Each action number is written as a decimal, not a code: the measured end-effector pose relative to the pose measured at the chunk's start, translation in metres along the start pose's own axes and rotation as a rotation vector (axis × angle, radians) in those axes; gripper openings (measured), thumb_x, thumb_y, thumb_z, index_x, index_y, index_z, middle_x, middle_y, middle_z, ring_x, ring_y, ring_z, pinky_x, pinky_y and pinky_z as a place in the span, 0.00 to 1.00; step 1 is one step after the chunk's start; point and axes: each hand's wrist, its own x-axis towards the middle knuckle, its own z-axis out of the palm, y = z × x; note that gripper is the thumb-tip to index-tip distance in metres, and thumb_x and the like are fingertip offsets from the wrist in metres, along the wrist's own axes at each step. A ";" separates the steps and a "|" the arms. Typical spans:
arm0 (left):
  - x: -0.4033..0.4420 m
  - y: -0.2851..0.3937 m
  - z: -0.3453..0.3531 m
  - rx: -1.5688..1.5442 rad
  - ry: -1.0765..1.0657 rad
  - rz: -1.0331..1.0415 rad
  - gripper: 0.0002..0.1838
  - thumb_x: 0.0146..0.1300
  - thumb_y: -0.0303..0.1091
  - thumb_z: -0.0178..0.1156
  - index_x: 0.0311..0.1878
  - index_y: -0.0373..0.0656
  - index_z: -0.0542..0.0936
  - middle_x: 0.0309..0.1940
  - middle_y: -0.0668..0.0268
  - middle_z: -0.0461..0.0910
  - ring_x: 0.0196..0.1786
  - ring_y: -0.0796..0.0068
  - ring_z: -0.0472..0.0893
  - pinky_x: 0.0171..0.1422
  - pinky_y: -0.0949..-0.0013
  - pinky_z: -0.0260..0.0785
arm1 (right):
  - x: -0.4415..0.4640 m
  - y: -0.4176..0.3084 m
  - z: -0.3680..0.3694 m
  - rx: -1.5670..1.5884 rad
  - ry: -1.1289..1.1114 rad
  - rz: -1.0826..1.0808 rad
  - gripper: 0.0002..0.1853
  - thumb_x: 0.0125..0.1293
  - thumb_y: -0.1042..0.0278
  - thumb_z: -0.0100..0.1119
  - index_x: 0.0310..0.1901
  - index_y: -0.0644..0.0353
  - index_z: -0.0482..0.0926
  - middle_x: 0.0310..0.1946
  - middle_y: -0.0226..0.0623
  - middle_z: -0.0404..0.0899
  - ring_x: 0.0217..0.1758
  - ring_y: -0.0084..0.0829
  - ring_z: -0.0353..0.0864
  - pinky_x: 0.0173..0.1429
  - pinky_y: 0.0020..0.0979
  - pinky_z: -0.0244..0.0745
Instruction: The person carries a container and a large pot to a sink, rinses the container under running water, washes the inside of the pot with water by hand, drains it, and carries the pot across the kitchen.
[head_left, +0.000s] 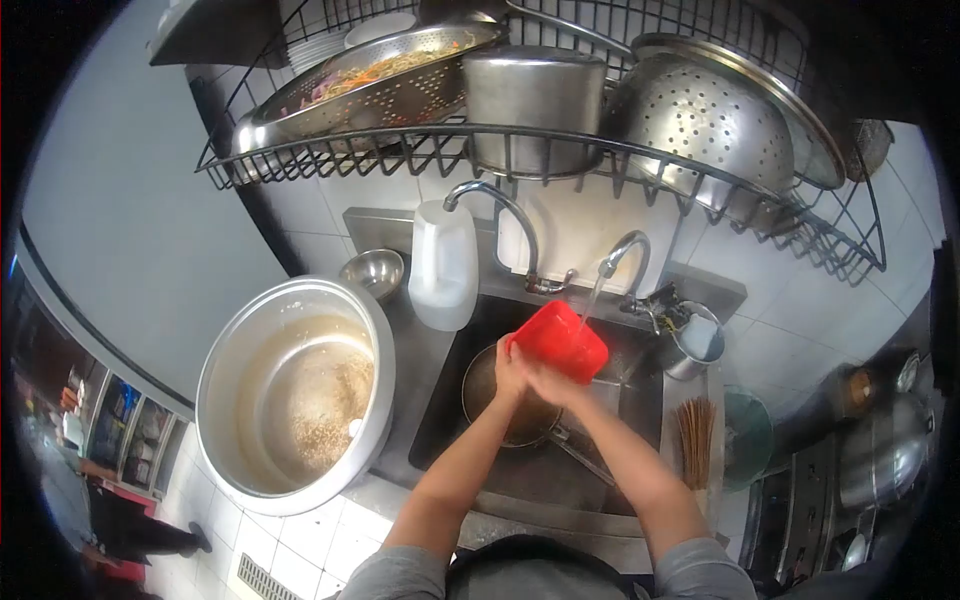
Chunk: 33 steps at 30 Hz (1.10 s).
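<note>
Both my hands are over the sink, at a red plastic container (560, 340) tilted under the right-hand faucet (622, 250), with water running into it. My left hand (511, 374) grips the container's left edge, thumb side up. My right hand (552, 384) is pressed against its near side, with the fingers close to my left hand and partly hidden. Below them a round pan (482, 385) sits in the dark sink (440, 425), its long handle (583, 455) pointing toward me. My forearms cover part of the pan.
Left of the sink stand a large pot (212, 410) with residue, a steel bowl (372, 272) and a white jug (443, 275). Right are a metal can (693, 350) and thin sticks (693, 440). A wire rack (540, 135) with colanders (700, 125) hangs above. Another person (110, 510) stands far left.
</note>
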 end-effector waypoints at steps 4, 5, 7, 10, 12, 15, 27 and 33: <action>0.001 0.020 -0.016 0.212 -0.058 0.049 0.13 0.66 0.35 0.44 0.50 0.42 0.70 0.43 0.59 0.76 0.48 0.67 0.74 0.53 0.67 0.65 | -0.020 -0.030 -0.025 -0.245 -0.524 0.145 0.34 0.63 0.39 0.39 0.61 0.60 0.61 0.62 0.46 0.59 0.66 0.42 0.56 0.67 0.37 0.51; 0.002 0.027 -0.022 0.186 -0.032 0.078 0.12 0.65 0.33 0.43 0.48 0.41 0.71 0.41 0.58 0.76 0.47 0.67 0.75 0.53 0.67 0.65 | -0.026 -0.037 -0.034 -0.343 -0.691 0.247 0.34 0.62 0.38 0.41 0.59 0.59 0.64 0.61 0.44 0.62 0.65 0.42 0.59 0.67 0.37 0.52; 0.009 0.027 -0.034 0.259 -0.054 0.059 0.12 0.65 0.31 0.43 0.48 0.41 0.71 0.40 0.57 0.76 0.47 0.66 0.75 0.53 0.67 0.65 | -0.051 -0.005 -0.031 -0.669 -0.494 -0.167 0.28 0.57 0.45 0.53 0.54 0.53 0.70 0.55 0.35 0.70 0.62 0.35 0.65 0.66 0.44 0.52; 0.003 0.035 -0.033 0.292 -0.054 -0.004 0.12 0.63 0.28 0.42 0.48 0.40 0.70 0.41 0.55 0.76 0.47 0.63 0.75 0.53 0.65 0.65 | -0.053 0.005 -0.055 -0.957 -0.432 -0.212 0.27 0.53 0.51 0.58 0.54 0.50 0.71 0.54 0.31 0.70 0.62 0.29 0.64 0.67 0.49 0.48; 0.003 0.032 -0.030 0.323 -0.042 -0.064 0.13 0.63 0.29 0.43 0.49 0.40 0.70 0.41 0.54 0.76 0.48 0.62 0.75 0.53 0.65 0.66 | -0.042 0.055 -0.070 -1.138 -0.386 -0.196 0.27 0.51 0.56 0.59 0.55 0.48 0.70 0.56 0.27 0.68 0.65 0.26 0.61 0.69 0.50 0.44; 0.023 -0.015 -0.033 0.336 -0.063 -0.287 0.16 0.63 0.35 0.44 0.53 0.42 0.67 0.44 0.54 0.74 0.49 0.60 0.75 0.53 0.60 0.66 | -0.035 0.086 -0.069 -1.298 -0.137 -0.431 0.24 0.50 0.59 0.59 0.53 0.47 0.73 0.57 0.26 0.67 0.66 0.27 0.59 0.70 0.50 0.43; 0.031 0.008 -0.029 0.532 -0.339 -0.130 0.31 0.66 0.56 0.34 0.61 0.42 0.65 0.59 0.49 0.64 0.58 0.56 0.69 0.63 0.64 0.57 | -0.032 0.046 -0.070 0.046 -0.015 -0.020 0.18 0.54 0.65 0.64 0.45 0.65 0.74 0.38 0.36 0.78 0.39 0.25 0.77 0.44 0.28 0.72; 0.037 0.076 -0.005 0.263 -0.698 -0.218 0.31 0.67 0.57 0.37 0.43 0.34 0.76 0.35 0.66 0.79 0.39 0.74 0.75 0.50 0.68 0.67 | -0.041 0.033 -0.095 0.630 0.167 0.308 0.15 0.60 0.57 0.58 0.41 0.60 0.73 0.26 0.29 0.75 0.21 0.19 0.73 0.20 0.22 0.68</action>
